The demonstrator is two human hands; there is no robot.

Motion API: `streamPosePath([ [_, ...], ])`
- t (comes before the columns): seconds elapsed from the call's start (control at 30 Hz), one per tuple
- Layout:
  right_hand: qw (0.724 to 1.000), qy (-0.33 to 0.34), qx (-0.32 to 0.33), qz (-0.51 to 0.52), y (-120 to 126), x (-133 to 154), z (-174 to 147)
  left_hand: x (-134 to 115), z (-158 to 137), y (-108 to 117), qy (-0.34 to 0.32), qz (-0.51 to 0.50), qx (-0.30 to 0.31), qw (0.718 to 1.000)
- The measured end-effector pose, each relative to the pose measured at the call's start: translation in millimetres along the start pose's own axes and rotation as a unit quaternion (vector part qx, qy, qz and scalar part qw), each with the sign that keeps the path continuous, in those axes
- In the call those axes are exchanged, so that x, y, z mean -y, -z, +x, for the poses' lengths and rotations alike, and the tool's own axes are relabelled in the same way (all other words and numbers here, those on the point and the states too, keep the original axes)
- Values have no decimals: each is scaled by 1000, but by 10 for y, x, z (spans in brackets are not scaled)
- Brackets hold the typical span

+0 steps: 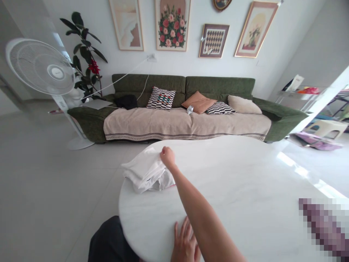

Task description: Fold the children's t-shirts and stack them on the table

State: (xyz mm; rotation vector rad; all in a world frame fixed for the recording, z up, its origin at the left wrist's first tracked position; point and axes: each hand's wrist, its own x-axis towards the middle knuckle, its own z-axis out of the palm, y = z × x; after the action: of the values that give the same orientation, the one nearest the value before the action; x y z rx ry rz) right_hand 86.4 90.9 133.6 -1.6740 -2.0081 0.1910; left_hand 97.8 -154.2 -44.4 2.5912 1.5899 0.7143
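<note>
A loosely folded pile of white cloth (pixel 145 169) lies at the left edge of the white table (pixel 231 174). My right hand (pixel 167 157) is closed at the pile's far right corner, its fingers pinching the cloth's edge. My right forearm crosses over the table from the lower right. Nearer to me, my left hand (pixel 185 240) rests flat on the tabletop with its fingers spread, partly hidden beneath the right arm. A small dark mark and a bit of pink show at the pile's near side.
Beyond the table stands a green sofa (pixel 218 87) with a beige cover and several cushions. A white standing fan (pixel 56 72) is on the left, by a tall plant (pixel 85 54). The table's rounded left edge borders the floor. A pixelated purple patch (pixel 324 225) covers the lower right.
</note>
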Motion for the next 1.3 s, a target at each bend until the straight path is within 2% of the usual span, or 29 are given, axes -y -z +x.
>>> streamPosePath([
  [0.1, 989, -86, -121, -3, 580, -521, -153, 14, 26, 64, -15, 13, 18, 1000],
  [0.2, 968, -147, -200, -20, 995, -1115, -852, 9, 40, 122, -22, 11, 20, 999],
  [0.23, 965, -137, -223, -16, 1048, -1274, -1172, 3, 43, 140, -25, 8, 21, 999],
  [0.27, 973, -110, -205, -12, 1055, -1402, -1506, -5, 45, 159, -27, 4, 25, 999],
  [0.33, 994, -46, -97, -5, 965, -1557, -2134, -25, 51, 191, -25, -4, 38, 999],
  [0.37, 997, -40, -59, -10, 889, -1593, -2399, -34, 54, 202, -21, -7, 45, 999],
  [0.43, 998, -54, -15, -9, 733, -1625, -2802, -47, 62, 212, -15, -14, 55, 998],
  [0.53, 995, -98, -11, 22, 607, -1693, -3151, -45, 77, 207, -6, -32, 69, 997],
  [0.63, 986, -146, -74, 41, 635, -1883, -3391, -48, 97, 228, 5, -53, 78, 996],
  [0.77, 960, -198, -190, -59, 737, -2239, -3673, -222, 155, 323, 5, -86, 74, 994],
  [0.87, 963, -191, -171, -85, 771, -2378, -3746, -530, 231, 342, -58, -146, 109, 982],
  [0.97, 975, -197, -103, -9, 785, -2301, -3672, -843, 327, 269, -78, -170, 154, 970],
  [1.07, 972, -194, -61, 117, 827, -2106, -3572, -982, 434, 209, -41, -197, 182, 962],
  [1.13, 964, -190, -57, 179, 875, -1978, -3550, -970, 499, 244, -1, -279, 178, 944],
  [1.2, 962, -186, -60, 191, 919, -1869, -3559, -930, 548, 352, 66, -382, 151, 910],
  [1.3, 977, -158, -60, 128, 943, -1730, -3560, -923, 595, 600, 176, -496, 123, 841],
])
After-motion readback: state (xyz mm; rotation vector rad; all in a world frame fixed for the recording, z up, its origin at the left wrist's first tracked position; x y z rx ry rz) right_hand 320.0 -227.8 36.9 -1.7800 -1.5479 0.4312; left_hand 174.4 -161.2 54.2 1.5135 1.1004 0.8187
